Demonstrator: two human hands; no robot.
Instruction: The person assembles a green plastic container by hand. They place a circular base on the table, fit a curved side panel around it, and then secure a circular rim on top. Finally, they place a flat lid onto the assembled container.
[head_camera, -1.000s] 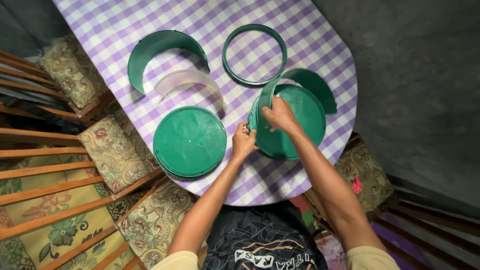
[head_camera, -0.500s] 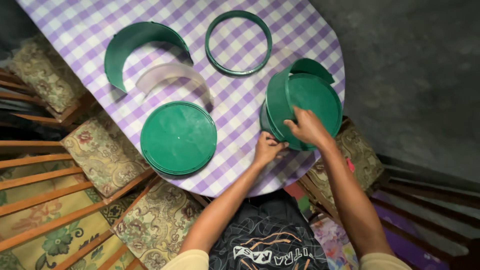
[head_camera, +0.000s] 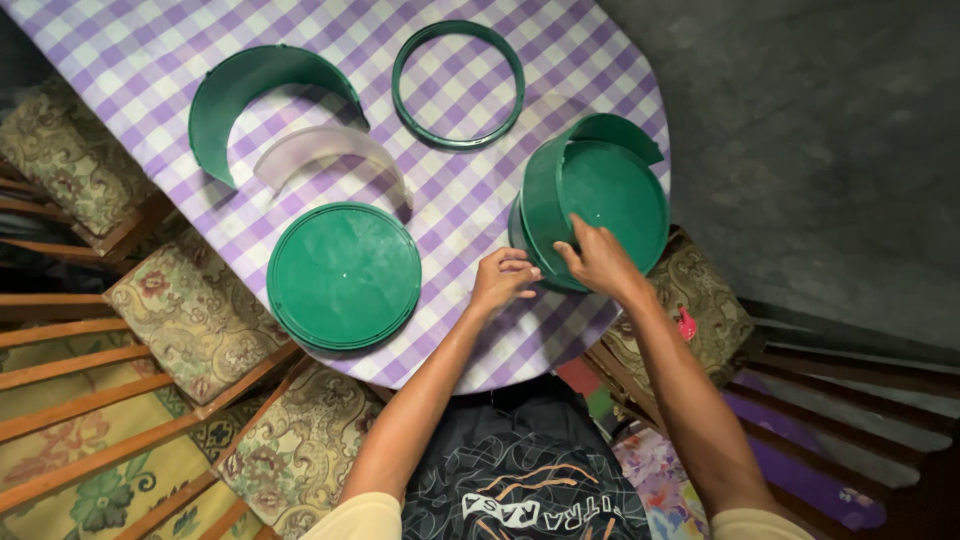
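A green round container base (head_camera: 610, 205) with a curved green wall piece standing along its far side sits near the table's right edge. My right hand (head_camera: 598, 258) grips its near rim, fingers on the inside face. Just left of it, my left hand (head_camera: 503, 280) rests curled on the cloth, touching the base's lower left edge. A flat green round lid (head_camera: 343, 275) lies to the left of my hands.
On the purple checked tablecloth (head_camera: 470, 190) lie a green ring (head_camera: 458, 85), a curved green wall piece (head_camera: 262, 95) and a curved clear piece (head_camera: 330, 150). Wooden chairs with floral cushions (head_camera: 190, 310) stand left and below; another chair (head_camera: 700, 300) is at the right.
The view has shifted, so everything sits further right in the picture. My hands stay at the green base's near edge; the right hand has settled on its rim.
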